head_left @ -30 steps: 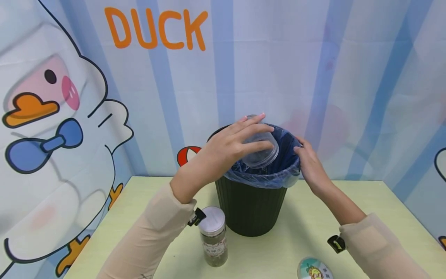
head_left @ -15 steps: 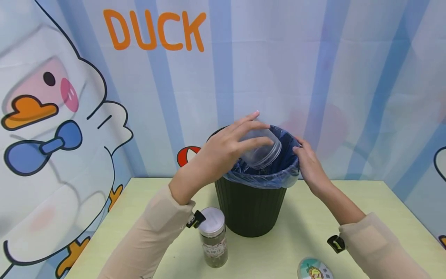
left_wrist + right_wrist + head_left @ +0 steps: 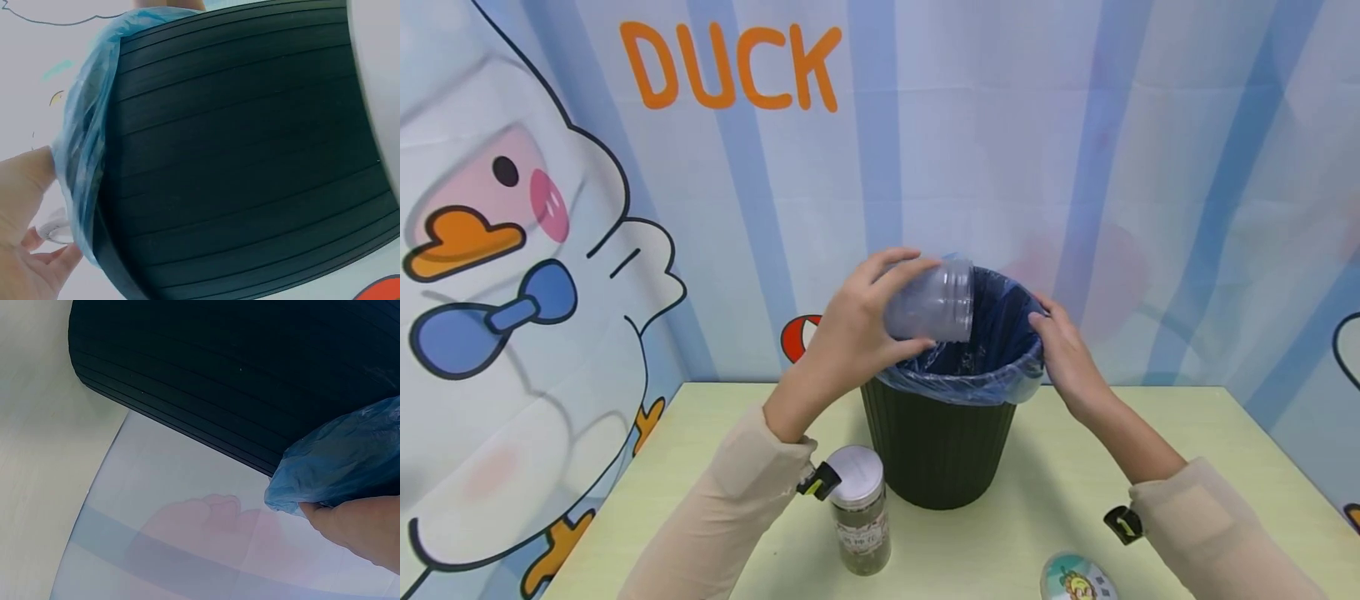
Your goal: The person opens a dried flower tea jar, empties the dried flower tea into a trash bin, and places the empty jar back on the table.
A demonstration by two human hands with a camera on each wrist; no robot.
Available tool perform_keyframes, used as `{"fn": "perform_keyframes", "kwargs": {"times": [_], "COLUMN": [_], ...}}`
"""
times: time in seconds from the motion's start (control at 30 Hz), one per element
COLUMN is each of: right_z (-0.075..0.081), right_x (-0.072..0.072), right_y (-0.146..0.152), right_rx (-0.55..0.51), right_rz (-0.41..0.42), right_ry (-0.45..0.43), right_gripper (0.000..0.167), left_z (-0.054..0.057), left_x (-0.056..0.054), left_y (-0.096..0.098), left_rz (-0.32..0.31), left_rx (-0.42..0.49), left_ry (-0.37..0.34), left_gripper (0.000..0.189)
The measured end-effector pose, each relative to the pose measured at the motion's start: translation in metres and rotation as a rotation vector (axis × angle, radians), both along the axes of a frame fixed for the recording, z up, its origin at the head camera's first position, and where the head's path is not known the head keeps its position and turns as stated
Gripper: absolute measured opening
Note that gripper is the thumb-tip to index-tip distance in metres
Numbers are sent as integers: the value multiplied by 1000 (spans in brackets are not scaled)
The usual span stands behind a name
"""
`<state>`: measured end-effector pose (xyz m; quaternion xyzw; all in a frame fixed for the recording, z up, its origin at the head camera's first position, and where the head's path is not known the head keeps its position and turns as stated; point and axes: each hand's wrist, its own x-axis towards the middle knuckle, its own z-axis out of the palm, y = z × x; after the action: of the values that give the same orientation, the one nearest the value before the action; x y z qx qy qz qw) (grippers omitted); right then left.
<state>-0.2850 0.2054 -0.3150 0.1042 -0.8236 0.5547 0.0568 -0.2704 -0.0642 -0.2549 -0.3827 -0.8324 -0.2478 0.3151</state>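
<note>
In the head view my left hand (image 3: 853, 321) holds a clear plastic jar (image 3: 932, 304) by its base end, thumb below and fingers above. The jar lies on its side over the bin's left half, its threaded mouth facing right, and no contents show in it. Beneath it stands a black ribbed trash bin (image 3: 936, 446) with a blue bag (image 3: 955, 390) folded over its rim. My right hand (image 3: 1067, 358) grips the right rim; the right wrist view has its thumb (image 3: 325, 515) on the bag. The left wrist view shows mostly the bin's side.
A lidded jar (image 3: 861, 533) with dark contents and a label stands on the pale yellow table (image 3: 700, 467), left in front of the bin. A round printed lid (image 3: 1078, 583) lies at the near edge. Behind hangs a striped cloth backdrop (image 3: 1000, 125) with a duck.
The jar in my left hand has swung from mouth-down at a slant to nearly level, shifting left and up a little. My right hand stays on the rim.
</note>
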Motion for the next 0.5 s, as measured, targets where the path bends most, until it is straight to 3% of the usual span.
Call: {"fn": "perform_keyframes", "kwargs": {"times": [0.5], "right_z": [-1], "right_x": [-1], "right_y": [0], "right_rx": [-30], "right_rz": [-5], "right_ry": [9], "right_gripper": [68], "left_z": [-9], "left_x": [-2], "left_y": [-5], "left_rz": [-20], "left_rx": [331], "left_ry": [-54], "left_gripper": [84]}}
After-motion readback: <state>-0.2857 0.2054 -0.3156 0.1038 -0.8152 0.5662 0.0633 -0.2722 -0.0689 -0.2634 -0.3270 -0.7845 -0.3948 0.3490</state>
